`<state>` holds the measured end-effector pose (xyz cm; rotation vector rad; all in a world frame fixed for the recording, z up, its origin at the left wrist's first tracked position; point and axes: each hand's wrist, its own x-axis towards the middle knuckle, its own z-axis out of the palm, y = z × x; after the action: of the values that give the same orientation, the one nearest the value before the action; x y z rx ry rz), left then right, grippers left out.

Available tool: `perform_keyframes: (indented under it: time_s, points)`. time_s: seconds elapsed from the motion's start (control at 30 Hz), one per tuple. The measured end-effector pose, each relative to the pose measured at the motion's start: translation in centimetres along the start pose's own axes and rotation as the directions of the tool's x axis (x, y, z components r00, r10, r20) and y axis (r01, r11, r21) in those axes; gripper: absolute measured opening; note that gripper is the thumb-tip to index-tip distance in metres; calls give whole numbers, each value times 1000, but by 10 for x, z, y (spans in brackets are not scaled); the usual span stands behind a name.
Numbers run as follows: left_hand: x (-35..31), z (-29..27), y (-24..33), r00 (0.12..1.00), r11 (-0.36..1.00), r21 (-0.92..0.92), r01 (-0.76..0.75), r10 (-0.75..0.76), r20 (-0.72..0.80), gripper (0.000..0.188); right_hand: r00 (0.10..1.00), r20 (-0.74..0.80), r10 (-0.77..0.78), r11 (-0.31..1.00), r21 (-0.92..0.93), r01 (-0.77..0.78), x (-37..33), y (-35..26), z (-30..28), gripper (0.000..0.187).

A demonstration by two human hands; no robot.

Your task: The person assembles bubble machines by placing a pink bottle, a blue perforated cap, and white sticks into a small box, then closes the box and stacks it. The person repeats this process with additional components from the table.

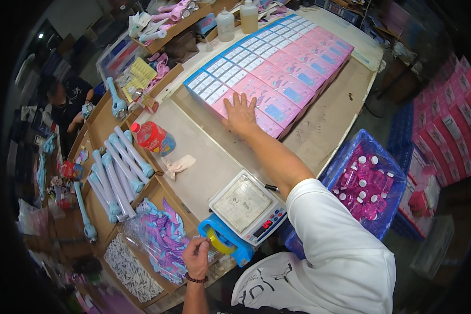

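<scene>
My right hand (240, 116) lies flat with fingers spread on the near end of a long row of pink and blue printed boxes (288, 90). The arm reaches out across the table. Close to my body, my left hand (196, 257) is closed with its fingers pinched together; whether anything is between them I cannot make out. It is beside a blue tape dispenser (242, 255) with a yellow roll of tape (221, 242). A digital scale (244, 203) with a lit red display stands just past the dispenser.
Left are cardboard trays with pale wands (118, 167), purple-blue mermaid-tail pieces (167, 235) and white small parts (133, 267). A red bottle (153, 137) stands behind the scale. Right, a blue-lined crate (384, 157) holds pink bottles (363, 183). Another person (68, 104) sits far left.
</scene>
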<state>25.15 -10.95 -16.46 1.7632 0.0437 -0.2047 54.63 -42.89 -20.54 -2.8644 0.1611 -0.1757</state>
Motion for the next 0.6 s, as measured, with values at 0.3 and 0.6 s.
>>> perform_keyframes:
  time_s: [0.3, 0.6]
  points:
    - [-57, -9, -3, 998, 1000, -3, 26, -26, -64, 13, 974, -220, -48, 997, 50, 60, -24, 0, 17, 61]
    - [-107, 25, -6, 969, 940, 242, -243, 225, 97, 15, 914, -319, -253, 865, 350, 361, -176, 47, 15, 33]
